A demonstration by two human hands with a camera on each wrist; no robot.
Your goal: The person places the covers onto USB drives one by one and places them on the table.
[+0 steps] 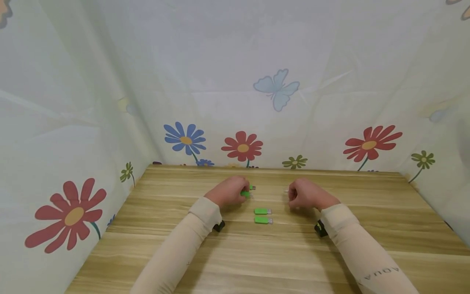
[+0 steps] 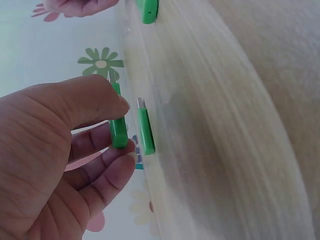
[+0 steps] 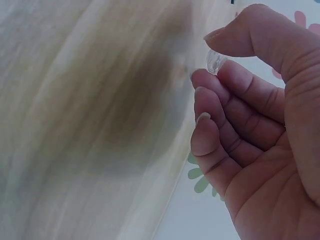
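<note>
My left hand (image 1: 230, 191) pinches a green USB stick (image 2: 119, 134) between thumb and fingers, its metal plug pointing away from the palm toward the right hand. Just beyond it, another green USB stick (image 2: 145, 131) lies on the table. Two more green USB sticks, a farther one (image 1: 261, 211) and a nearer one (image 1: 262, 220), lie parallel between the forearms with plugs to the right. Across a gap, my right hand (image 1: 307, 193) holds a small clear plastic cap (image 3: 215, 62) between thumb and index finger, the other fingers curled below.
The wood-grain table (image 1: 257, 257) ends at a back edge against a white curtain (image 1: 205, 73) printed with flowers and a butterfly. The curtain also hangs along the left and right sides. A dark wrist device (image 1: 320, 228) sits under the right cuff.
</note>
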